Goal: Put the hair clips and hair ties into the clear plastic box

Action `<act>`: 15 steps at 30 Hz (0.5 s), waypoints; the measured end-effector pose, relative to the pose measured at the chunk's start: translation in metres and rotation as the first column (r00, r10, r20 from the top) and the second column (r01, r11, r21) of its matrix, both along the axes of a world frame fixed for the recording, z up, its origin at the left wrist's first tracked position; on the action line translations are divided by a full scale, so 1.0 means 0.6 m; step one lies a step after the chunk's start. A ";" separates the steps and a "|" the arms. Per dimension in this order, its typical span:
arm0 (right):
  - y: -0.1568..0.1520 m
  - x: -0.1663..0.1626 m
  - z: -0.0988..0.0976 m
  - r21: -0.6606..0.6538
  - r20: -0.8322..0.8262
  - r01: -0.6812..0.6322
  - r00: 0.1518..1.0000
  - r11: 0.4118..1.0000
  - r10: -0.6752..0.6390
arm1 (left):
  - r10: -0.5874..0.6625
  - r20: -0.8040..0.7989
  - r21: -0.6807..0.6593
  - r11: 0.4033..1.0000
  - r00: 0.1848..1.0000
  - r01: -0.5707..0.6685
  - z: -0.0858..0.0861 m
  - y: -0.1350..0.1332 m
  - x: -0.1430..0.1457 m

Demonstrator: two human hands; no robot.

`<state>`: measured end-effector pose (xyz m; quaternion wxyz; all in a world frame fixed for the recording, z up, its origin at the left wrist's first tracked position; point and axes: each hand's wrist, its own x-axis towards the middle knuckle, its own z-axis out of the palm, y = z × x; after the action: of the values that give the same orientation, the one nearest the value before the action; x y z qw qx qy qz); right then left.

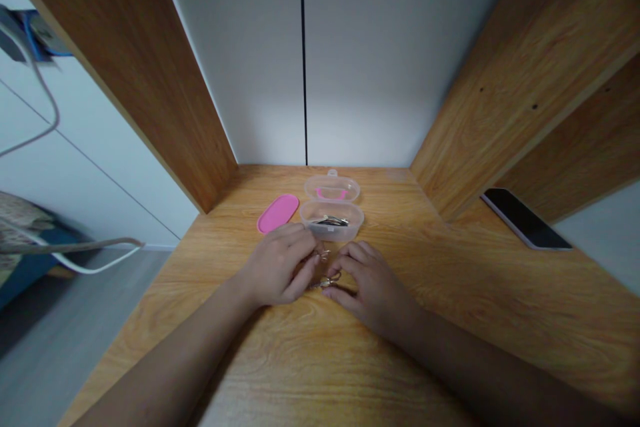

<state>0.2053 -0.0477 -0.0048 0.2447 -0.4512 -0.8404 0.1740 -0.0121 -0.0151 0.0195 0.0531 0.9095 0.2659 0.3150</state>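
Observation:
My left hand (285, 263) is closed, its fingers curled over a small shiny metal piece (325, 255) that pokes out at the fingertips. My right hand (373, 287) pinches a small gold-coloured metal piece (327, 281) between thumb and fingers, low over the wooden table (320, 353). Both pieces are too small to name. Just beyond the hands stands a clear plastic case (333, 230) with its lid (333, 188) tipped back. Several thin dark and silvery metal things (333, 221) lie inside the case.
A pink oval lid or tray (278, 213) lies left of the case. At the right, a phone (525, 219) rests near a wooden panel (480, 107). White doors (350, 67) close off the back. Cables (100, 243) hang at the left, beyond the table edge.

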 end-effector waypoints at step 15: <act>-0.002 -0.003 -0.003 0.010 -0.183 -0.096 0.978 0.995 0.096 | 0.162 0.229 -0.356 0.932 0.960 -0.073 -0.027 -0.003 0.009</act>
<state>0.2037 -0.0487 -0.0067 0.3124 -0.3921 -0.8352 0.2260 -0.0070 -0.0170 0.0030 0.2256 0.8205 0.3621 0.3805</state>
